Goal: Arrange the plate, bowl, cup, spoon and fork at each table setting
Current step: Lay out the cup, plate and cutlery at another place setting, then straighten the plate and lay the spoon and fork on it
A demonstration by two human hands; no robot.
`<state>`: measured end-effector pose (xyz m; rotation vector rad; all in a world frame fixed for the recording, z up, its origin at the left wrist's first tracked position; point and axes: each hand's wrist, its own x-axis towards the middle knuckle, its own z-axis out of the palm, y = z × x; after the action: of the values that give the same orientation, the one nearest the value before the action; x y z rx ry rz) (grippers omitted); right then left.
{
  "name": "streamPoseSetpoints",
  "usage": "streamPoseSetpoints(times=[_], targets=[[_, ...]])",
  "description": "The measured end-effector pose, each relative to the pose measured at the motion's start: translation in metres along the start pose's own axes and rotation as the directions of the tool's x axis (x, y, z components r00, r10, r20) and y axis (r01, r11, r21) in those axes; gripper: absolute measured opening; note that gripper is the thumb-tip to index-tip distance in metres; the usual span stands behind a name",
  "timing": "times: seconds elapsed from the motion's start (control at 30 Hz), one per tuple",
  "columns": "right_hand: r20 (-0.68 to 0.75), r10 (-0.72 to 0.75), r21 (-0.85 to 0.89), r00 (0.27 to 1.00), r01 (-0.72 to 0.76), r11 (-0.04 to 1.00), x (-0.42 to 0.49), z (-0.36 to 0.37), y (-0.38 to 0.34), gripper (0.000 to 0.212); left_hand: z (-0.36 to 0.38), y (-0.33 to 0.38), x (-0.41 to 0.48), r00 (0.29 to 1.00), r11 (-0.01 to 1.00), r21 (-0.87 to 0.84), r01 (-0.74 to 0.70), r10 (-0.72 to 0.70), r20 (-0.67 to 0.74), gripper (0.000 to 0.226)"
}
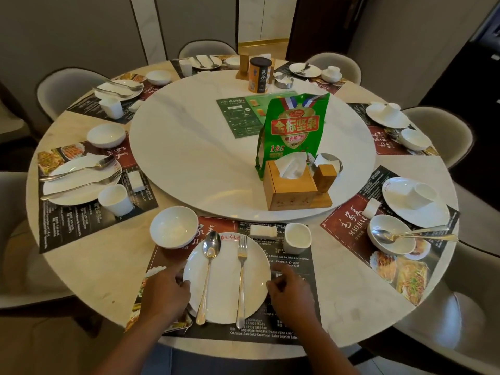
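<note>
1. Head view: left hand (167, 290) and right hand (290, 292) grip opposite rims of the plate (227, 296) at the near edge of the table (102, 272).
2. Spoon (208, 272) and fork (241, 280) lie parallel on it.
3. Bowl (174, 227) sits beyond its left, cup (297, 237) beyond its right.

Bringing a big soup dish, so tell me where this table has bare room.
The white marble turntable is bare across its left half, bordered by the green leaflet and green snack bag. A bare wedge of beige tabletop lies between the near dark placemat and the right one. Crowded: the turntable's far rim, the wooden tissue box corner, every setting.
</note>
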<state>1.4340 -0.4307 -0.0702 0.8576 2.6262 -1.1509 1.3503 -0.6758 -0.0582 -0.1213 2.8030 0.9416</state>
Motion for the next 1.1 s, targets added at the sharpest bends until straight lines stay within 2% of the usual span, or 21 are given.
streamPoseSetpoints(times=[0.27, 0.53, 0.7, 0.8, 0.9, 1.0, 1.1], targets=[[-0.032, 0.046, 0.045, 0.998, -0.045, 0.998, -0.005, 0.000, -0.007, 0.038, -0.008, -0.002, 0.003, 0.999, 0.999, -0.016, -0.039, 0.039, 0.028, 0.031], [-0.050, 0.054, 0.037, 0.997, -0.052, 0.998, -0.006, 0.002, -0.008, 0.037, -0.012, -0.001, 0.001, 0.997, 0.998, -0.032, -0.055, 0.057, 0.054, 0.024], [-0.010, 0.038, 0.067, 0.999, -0.037, 0.997, -0.009, -0.008, -0.005, 0.040, -0.013, 0.011, -0.004, 0.997, 0.999, -0.040, -0.035, 0.037, 0.063, 0.018], [0.059, 0.036, 0.098, 0.998, -0.042, 0.994, -0.013, -0.028, 0.004, 0.033, -0.014, 0.022, -0.008, 0.999, 0.999, -0.038, -0.036, 0.036, -0.002, 0.019], [0.113, 0.015, 0.066, 0.993, -0.023, 0.998, -0.014, -0.059, 0.022, 0.021, -0.009, 0.033, -0.008, 0.990, 0.994, 0.041, -0.105, 0.108, -0.092, 0.030], [0.101, 0.019, -0.004, 0.995, -0.019, 1.000, -0.008, -0.099, 0.045, 0.017, 0.004, 0.062, -0.015, 0.982, 0.993, 0.019, -0.114, 0.116, -0.149, 0.036], [0.048, -0.011, -0.087, 0.999, 0.015, 0.996, 0.002, -0.146, 0.076, 0.015, 0.025, 0.104, -0.030, 0.964, 0.979, -0.020, -0.204, 0.197, -0.180, 0.031]])
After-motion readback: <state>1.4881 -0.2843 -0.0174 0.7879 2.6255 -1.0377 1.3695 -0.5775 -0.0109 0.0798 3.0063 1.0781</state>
